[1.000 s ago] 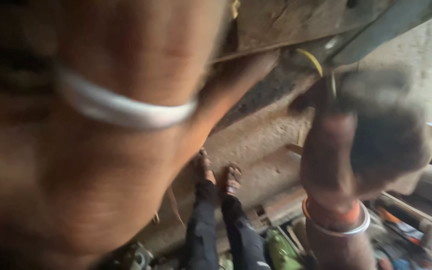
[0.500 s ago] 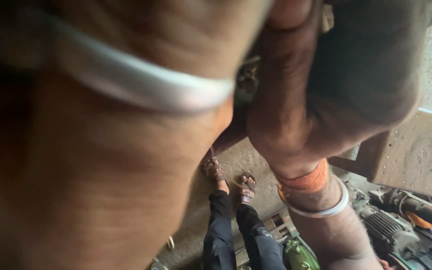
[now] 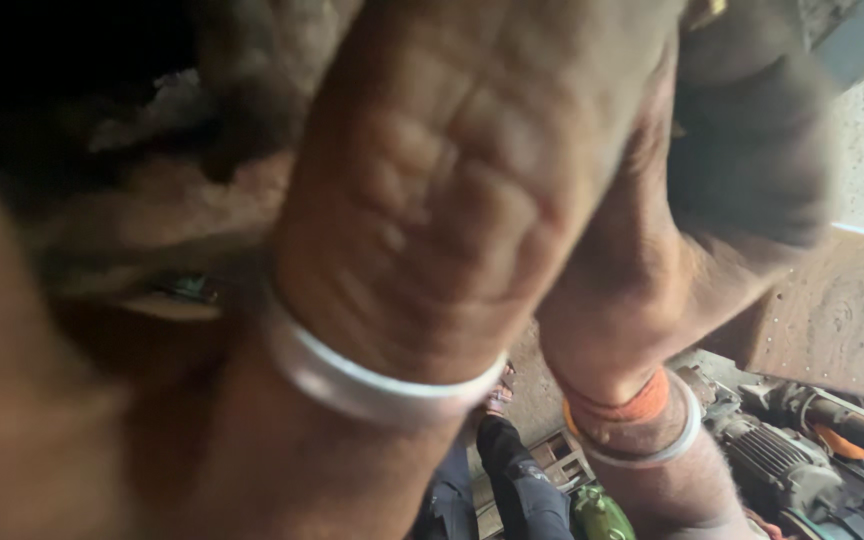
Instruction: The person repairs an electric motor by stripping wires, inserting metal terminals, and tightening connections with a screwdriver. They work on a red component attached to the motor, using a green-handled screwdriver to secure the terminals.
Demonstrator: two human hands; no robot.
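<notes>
2 hands are raised close to the camera, toward a dark, dirty underside (image 3: 202,120) overhead. The left hand (image 3: 462,170) is seen from the back, blurred, with a white bangle (image 3: 372,385) at the wrist; whether its fingers are spread or gripping cannot be told. The right hand (image 3: 732,150), blackened with grime, appears curled, but what it pinches is hidden. An orange thread (image 3: 617,405) and a metal bangle (image 3: 652,455) are worn on that wrist. A reaching, groping step is judged; a firmer purchase overhead would be called for. A motor (image 3: 782,465) lies below.

A silver bangle (image 3: 377,385) rings one wrist. An orange thread (image 3: 617,405) and another silver bangle (image 3: 652,455) ring the other. The motor (image 3: 772,460) below is grey.
</notes>
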